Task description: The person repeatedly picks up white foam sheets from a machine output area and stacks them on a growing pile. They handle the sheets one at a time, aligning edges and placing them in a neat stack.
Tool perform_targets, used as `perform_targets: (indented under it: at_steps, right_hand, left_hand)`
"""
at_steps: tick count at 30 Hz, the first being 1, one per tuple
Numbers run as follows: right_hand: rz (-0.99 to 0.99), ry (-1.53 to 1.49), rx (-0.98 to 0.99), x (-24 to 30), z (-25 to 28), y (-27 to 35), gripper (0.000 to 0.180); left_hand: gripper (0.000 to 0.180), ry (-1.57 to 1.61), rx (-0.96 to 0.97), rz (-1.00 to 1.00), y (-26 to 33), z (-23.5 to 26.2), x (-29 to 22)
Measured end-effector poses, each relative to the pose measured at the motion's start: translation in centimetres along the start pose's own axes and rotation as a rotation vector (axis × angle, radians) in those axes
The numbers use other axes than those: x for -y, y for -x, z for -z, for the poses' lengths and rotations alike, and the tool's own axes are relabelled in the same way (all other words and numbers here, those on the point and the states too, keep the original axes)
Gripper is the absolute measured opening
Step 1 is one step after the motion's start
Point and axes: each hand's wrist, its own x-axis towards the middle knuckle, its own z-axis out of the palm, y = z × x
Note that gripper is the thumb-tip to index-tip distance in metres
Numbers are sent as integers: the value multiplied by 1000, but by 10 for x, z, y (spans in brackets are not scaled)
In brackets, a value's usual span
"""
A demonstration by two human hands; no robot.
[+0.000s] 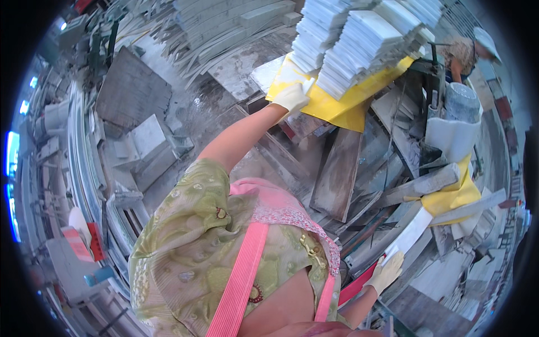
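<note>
My left hand (292,98), in a pale glove, reaches forward to a yellow sheet (342,112) under stacked white stone strips (359,48). Its fingers look curled, with a small white bit showing at their tips; what they hold is not clear. Down at the right, my right hand (386,273), also gloved, is closed on the near end of a long white stone strip (412,229). That strip slants away, its far end by a second yellow sheet (453,194).
Wooden boards (338,177) lean below the stacks. A white bucket-like container (453,135) with a grey cylinder (462,101) stands at the right, near another person (457,53) bending. Stone slabs (137,81) and offcuts lie to the left; a red-and-white box (84,238) sits there too.
</note>
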Motion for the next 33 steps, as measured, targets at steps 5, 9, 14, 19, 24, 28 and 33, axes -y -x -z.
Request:
perform_targets:
  at_steps: [5,9,14,19,24,28,33]
  right_hand:
    - [44,13,39,-8,-9,-6,90]
    - [-2,-240,-300,15,-15,-4,62]
    - [-268,-197,-445,42,-28,4,67]
    - [-472,-77,-318,51,-26,-11,65]
    - [-456,-92,-272,50,-24,-7,63]
    - [-331,-137,-299,41,-19,5,68]
    - [9,-258,-375,-11,-4,-19,54]
  left_hand:
    - [38,-236,-152,-153,10,0,7]
    - [35,-29,79,-322,-4,-1,17]
    - [35,-161,196,-453,-42,-32,-17]
    - [36,-250,237,-525,-55,-39,-47]
    - [36,-262,273,-574,-55,-38,-59]
    - [37,-248,251,-566,-58,-22,-45]
    - [37,-222,177,-618,-44,10,-14]
